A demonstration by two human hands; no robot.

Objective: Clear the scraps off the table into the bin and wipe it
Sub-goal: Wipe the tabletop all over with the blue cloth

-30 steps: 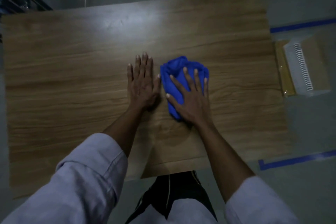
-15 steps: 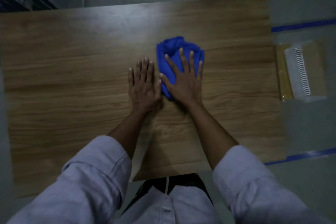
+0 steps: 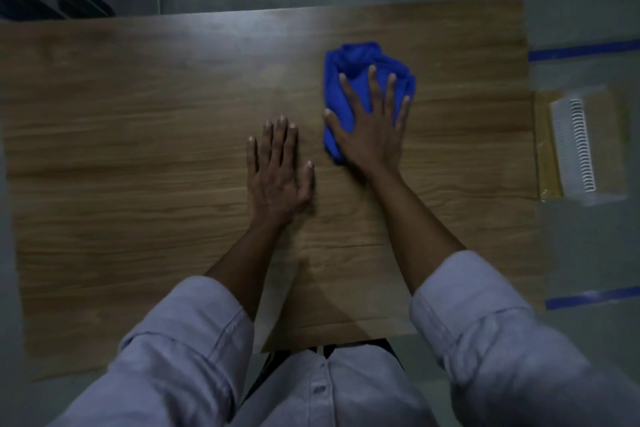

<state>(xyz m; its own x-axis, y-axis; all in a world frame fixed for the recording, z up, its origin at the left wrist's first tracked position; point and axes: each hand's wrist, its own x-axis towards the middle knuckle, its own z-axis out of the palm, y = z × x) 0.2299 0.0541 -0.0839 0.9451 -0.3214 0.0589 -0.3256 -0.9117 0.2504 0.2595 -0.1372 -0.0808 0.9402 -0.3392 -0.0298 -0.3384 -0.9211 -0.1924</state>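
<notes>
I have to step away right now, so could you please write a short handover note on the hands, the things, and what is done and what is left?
Hands: the left hand lies flat and open on the table, holding nothing. The right hand presses flat, fingers spread, on the bunched blue cloth.
Things: the cloth sits on the table's far right part. A yellow-lined container stands on the floor just off the right edge, possibly the bin.
Done: no scraps show on the table, so clearing looks finished.
Left: the wipe; which parts are already wiped cannot be told.
</notes>
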